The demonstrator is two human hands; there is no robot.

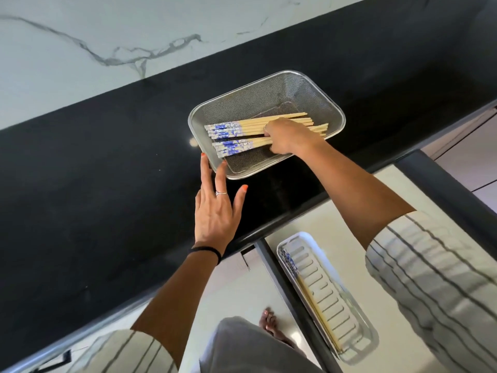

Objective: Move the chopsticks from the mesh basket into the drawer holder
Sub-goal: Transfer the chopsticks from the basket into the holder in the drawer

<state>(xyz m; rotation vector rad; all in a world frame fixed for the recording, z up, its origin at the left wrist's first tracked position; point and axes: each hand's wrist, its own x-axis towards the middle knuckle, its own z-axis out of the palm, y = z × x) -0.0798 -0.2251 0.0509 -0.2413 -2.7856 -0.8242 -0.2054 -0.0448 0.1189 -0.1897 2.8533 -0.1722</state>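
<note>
A rectangular steel mesh basket [309, 84] stands on the black counter. Several wooden chopsticks [236, 133] with blue-and-white patterned ends lie inside it in two bunches. My right hand [287, 135] reaches into the basket and its fingers curl around the middle of the chopsticks. My left hand [215, 208] lies flat on the counter with fingers spread, fingertips touching the basket's near left corner. Below the counter edge, an open drawer holds a white ribbed holder [330, 297] with a few chopsticks along its left side.
The black countertop [94, 184] runs diagonally across the view, with a white marble wall [80, 49] behind it. The drawer's dark frame [279, 278] sits just left of the holder. A bare foot [271, 324] shows on the floor below.
</note>
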